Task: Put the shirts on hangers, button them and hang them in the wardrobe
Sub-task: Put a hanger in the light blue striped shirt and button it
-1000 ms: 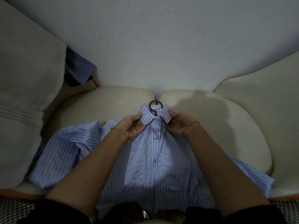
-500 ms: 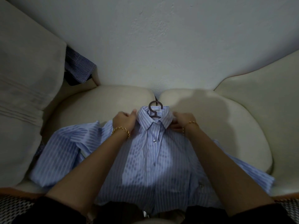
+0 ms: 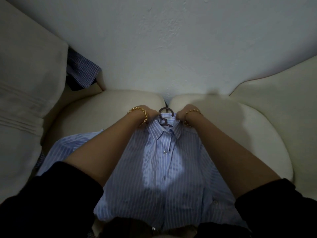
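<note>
Fingers point(image 3: 156, 115) of the left hand point(image 3: 151, 111) and the right hand point(image 3: 182, 112) curl on the collar point(image 3: 159, 133), I think, but it is dark. One hand is on each side of the hook point(image 3: 161, 110), to pull the shirt point(image 3: 163, 169) straight. It lies flat on the sofa point(image 3: 103, 114) so it can't slip.

We see only the hanger's hook point(image 3: 165, 125); the striped shirt point(image 3: 163, 177) covers the rest. The fingers of left hand point(image 3: 151, 112) and right hand point(image 3: 183, 112) are out of sight.

Soft striped cotton shirt point(image 3: 159, 177), smooth leather-like cushions point(image 3: 109, 107), rough plaster wall point(image 3: 171, 40).
</note>
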